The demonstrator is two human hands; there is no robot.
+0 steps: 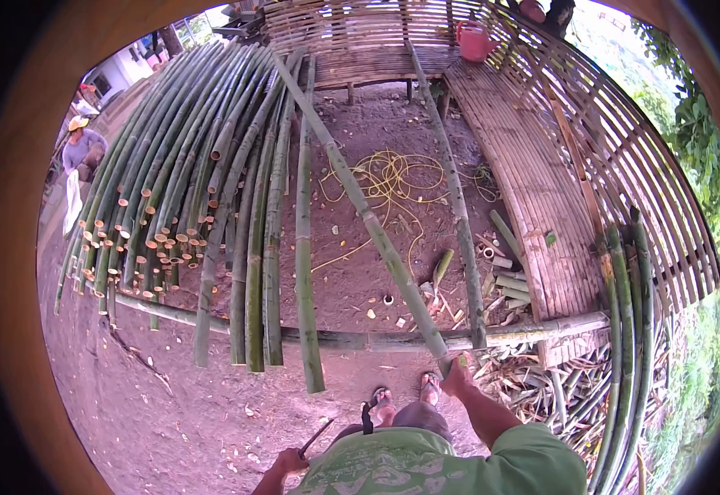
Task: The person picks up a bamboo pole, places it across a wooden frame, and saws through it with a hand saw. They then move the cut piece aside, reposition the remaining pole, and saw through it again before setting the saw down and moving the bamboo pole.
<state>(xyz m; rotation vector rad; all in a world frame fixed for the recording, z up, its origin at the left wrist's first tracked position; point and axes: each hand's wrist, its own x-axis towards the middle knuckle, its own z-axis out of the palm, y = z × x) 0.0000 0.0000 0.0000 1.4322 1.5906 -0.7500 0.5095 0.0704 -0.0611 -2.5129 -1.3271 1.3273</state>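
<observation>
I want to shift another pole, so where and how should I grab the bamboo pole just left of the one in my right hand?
Probably take that pole at its near end, from your side, fingers wrapping over it: it juts past the crosswise pole with gaps either side, and looks slim enough for one hand.

Right arm (490, 415) bare below sleeve of green T-shirt (401, 466), reaching out ahead of shirt, elbow bent. Right hand (459, 378) ahead of shirt, closed in grip, finger detail too small to tell. Left hand (292, 462) low, just left of shirt, curled in fist-like grip. Left forearm (271, 481) mostly out of view. Hands well apart.
</observation>
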